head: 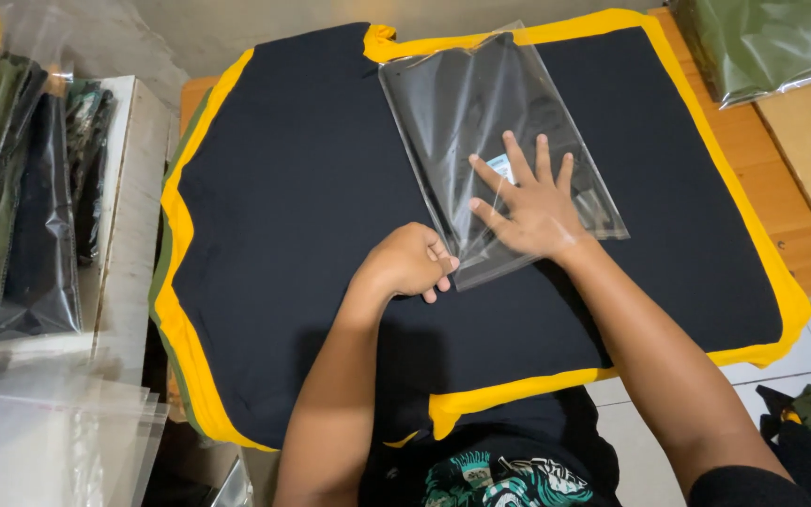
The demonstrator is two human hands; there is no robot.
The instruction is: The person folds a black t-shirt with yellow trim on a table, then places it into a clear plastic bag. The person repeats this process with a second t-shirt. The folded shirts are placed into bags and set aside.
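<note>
A clear plastic bag (481, 113) lies flat on a black shirt (302, 188) spread over the table. My right hand (527, 202) presses flat on the bag's lower part, fingers spread, beside a small white label. My left hand (407, 263) pinches the bag's near-left corner with curled fingers. Under the black shirt lies a yellow shirt (175, 300), its edges showing all round, with a green layer beneath at the left.
Bagged dark and green garments (11, 188) stand on a white shelf at left. Empty clear bags (49, 432) lie at the lower left. A bagged green garment (772, 42) sits at the top right on the wooden table (790, 216).
</note>
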